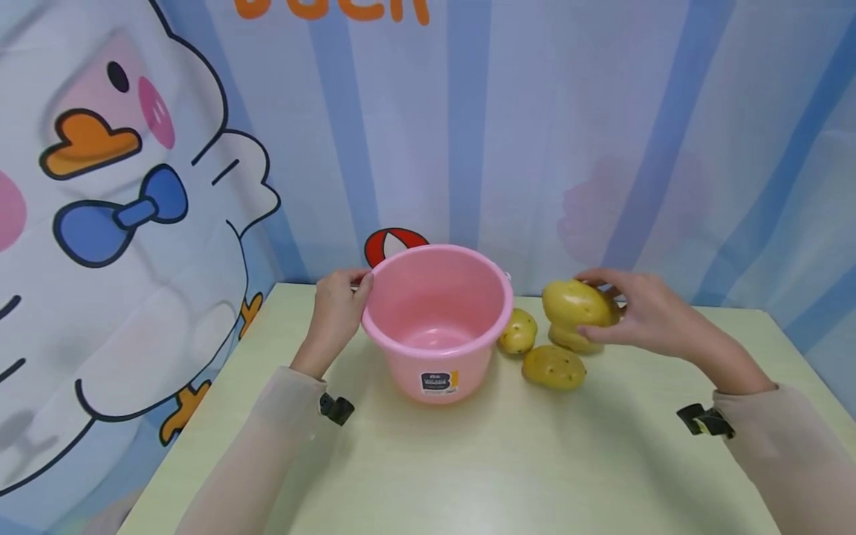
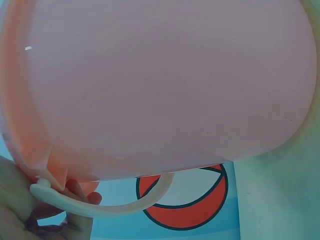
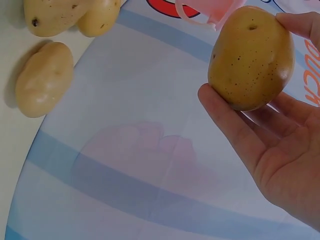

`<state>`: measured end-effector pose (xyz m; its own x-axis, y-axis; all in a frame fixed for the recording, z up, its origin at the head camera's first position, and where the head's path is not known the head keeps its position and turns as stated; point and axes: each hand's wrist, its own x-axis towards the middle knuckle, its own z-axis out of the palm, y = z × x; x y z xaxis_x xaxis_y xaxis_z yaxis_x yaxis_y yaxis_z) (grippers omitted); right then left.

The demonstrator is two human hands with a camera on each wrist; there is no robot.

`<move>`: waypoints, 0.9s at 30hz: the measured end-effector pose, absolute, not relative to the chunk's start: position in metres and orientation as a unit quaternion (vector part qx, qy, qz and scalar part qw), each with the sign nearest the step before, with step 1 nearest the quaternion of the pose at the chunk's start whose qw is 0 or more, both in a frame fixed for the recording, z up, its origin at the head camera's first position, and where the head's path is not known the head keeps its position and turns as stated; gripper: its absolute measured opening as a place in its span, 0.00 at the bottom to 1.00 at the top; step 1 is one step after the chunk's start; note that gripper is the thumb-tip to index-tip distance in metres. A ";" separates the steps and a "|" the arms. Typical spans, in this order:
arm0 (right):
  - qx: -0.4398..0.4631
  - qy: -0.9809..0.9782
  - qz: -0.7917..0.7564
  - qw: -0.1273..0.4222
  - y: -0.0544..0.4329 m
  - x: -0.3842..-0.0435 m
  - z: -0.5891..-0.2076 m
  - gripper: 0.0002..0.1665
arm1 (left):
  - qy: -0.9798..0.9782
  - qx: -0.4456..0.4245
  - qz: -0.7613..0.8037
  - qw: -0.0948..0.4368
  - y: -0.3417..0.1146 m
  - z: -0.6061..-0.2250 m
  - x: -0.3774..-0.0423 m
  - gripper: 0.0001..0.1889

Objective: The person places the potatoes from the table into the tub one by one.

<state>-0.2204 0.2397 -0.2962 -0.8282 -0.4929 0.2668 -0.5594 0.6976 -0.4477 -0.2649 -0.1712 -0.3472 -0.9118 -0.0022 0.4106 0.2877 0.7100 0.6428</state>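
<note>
A pink plastic bucket (image 1: pixel 438 371) stands upright on the table, its mouth facing up. My left hand (image 1: pixel 339 306) grips its rim on the left side, close to where the white handle (image 2: pixel 115 207) joins. To the right, my right hand (image 1: pixel 645 316) holds a yellow-brown potato (image 1: pixel 576 302) between thumb and fingers, raised above the table. The right wrist view shows this speckled potato (image 3: pixel 251 60) whole. Three other potatoes lie on the table: a small potato (image 1: pixel 519 331) beside the bucket, a front potato (image 1: pixel 553 367), and a rear potato (image 1: pixel 568 339) partly hidden behind the held one.
The pale table (image 1: pixel 481 468) ends at a cloth backdrop (image 1: pixel 535 134) with blue stripes and a large printed duck (image 1: pixel 167 297) on the left. Black bands (image 1: pixel 336 409) sit around both sleeve cuffs.
</note>
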 end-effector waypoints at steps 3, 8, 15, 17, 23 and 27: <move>0.294 -0.916 0.263 0.073 0.238 -0.223 -0.296 0.38 | -0.904 -0.078 -0.375 0.190 -0.171 -0.347 -0.265 0.16; 0.299 -0.915 0.262 0.075 0.236 -0.225 -0.293 0.38 | -0.903 -0.076 -0.379 0.185 -0.173 -0.347 -0.264 0.16; 0.305 -0.911 0.268 0.073 0.233 -0.226 -0.286 0.37 | -0.903 -0.077 -0.378 0.186 -0.174 -0.348 -0.266 0.17; 0.305 -0.912 0.266 0.073 0.233 -0.227 -0.284 0.37 | -0.904 -0.075 -0.378 0.187 -0.174 -0.349 -0.266 0.17; 0.309 -0.911 0.263 0.071 0.230 -0.230 -0.282 0.37 | -0.904 -0.071 -0.377 0.190 -0.173 -0.350 -0.266 0.16; 0.314 -0.909 0.265 0.074 0.230 -0.232 -0.281 0.37 | -0.902 -0.071 -0.381 0.189 -0.172 -0.348 -0.267 0.16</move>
